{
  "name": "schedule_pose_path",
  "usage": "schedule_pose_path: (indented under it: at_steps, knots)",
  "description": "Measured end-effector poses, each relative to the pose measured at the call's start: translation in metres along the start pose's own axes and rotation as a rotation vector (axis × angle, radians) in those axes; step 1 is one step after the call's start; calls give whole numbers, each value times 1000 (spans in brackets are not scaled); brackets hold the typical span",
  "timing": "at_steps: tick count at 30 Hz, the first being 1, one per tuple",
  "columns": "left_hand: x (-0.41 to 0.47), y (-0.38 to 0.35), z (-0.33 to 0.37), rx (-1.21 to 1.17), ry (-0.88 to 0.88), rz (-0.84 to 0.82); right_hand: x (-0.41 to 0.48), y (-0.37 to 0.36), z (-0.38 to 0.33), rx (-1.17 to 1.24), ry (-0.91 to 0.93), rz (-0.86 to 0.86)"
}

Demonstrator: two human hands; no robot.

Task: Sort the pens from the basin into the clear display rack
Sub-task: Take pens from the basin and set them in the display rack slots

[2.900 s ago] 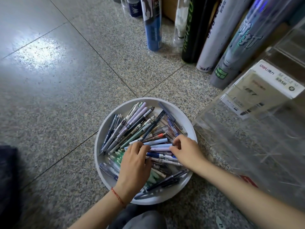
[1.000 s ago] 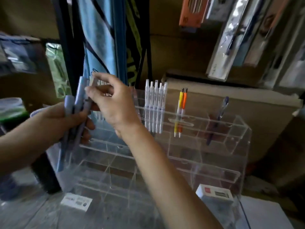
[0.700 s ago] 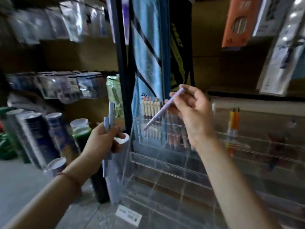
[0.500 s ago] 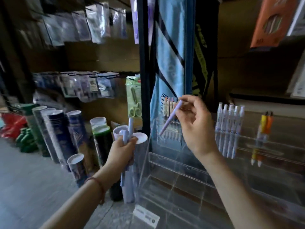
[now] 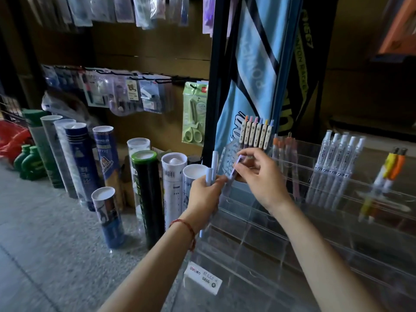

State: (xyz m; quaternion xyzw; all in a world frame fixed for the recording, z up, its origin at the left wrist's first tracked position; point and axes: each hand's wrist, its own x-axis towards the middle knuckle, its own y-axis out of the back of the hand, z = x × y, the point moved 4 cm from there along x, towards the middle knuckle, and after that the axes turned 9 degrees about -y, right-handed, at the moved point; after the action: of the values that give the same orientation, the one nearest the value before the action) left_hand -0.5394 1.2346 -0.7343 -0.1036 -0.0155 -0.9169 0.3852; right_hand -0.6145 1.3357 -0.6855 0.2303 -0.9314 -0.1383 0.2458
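Thumb and fingertips of your right hand (image 5: 258, 179) pinch a lilac pen (image 5: 235, 168), with the other fingers loosely bent. The pen slants, its upper end by your forefinger and its lower end just beside your left thumb. Your left hand (image 5: 204, 195) is curled round a bunch of pale blue pens (image 5: 213, 164) held upright. Their caps rise above your fist, and one tip shows below it. A red cord (image 5: 188, 226) circles that wrist.

You hold both hands in front of the left end of the clear display rack (image 5: 258, 244), level with its upper tiers. In the rack's top row, pastel-capped pens (image 5: 256, 134) stand upright just above your right hand. To their right come a few orange-topped pens (image 5: 284, 152), which are blurred, and then white pens (image 5: 337, 158). A yellow and an orange pen (image 5: 387, 172) sit together near the right end. A white label (image 5: 202, 278) is fixed to the rack's lower left front.

Left of the rack, cardboard tubes (image 5: 144, 188) stand on the speckled floor (image 5: 45, 244). A pack of green scissors (image 5: 193, 118) hangs on the wall behind them, and a blue striped bag (image 5: 254, 64) hangs behind the rack.
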Motion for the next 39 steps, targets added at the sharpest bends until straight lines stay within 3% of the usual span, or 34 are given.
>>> schedule_pose_path:
  at_steps: [8, 13, 15, 19, 21, 25, 28, 36, 39]
  knots:
    - [1, 2, -4, -28, -19, -14, -4, -19, 0, -359, -23, -133]
    - [-2, 1, 1, -51, -14, -54, -9, -23, 2, -733, -43, -235]
    - [0, 4, 3, -75, 6, -69, -9, -25, 3, -746, -47, -264]
    - [5, 17, 19, -177, 27, -180, -5, -12, -12, -165, -117, -159]
    - [4, 22, 27, -161, 25, -314, -4, -5, -23, -2, -89, -103]
    - [-8, 17, 37, -125, 52, -597, -8, -5, -42, 219, -57, -142]
    - [-15, 12, 38, -213, 118, -736, -11, -5, -43, 443, -158, -271]
    - [-15, 1, 33, -591, 248, -847, -15, -2, -32, 678, -303, -484]
    - [-16, -2, 37, -576, 239, -844, -13, 4, -31, 726, -292, -452]
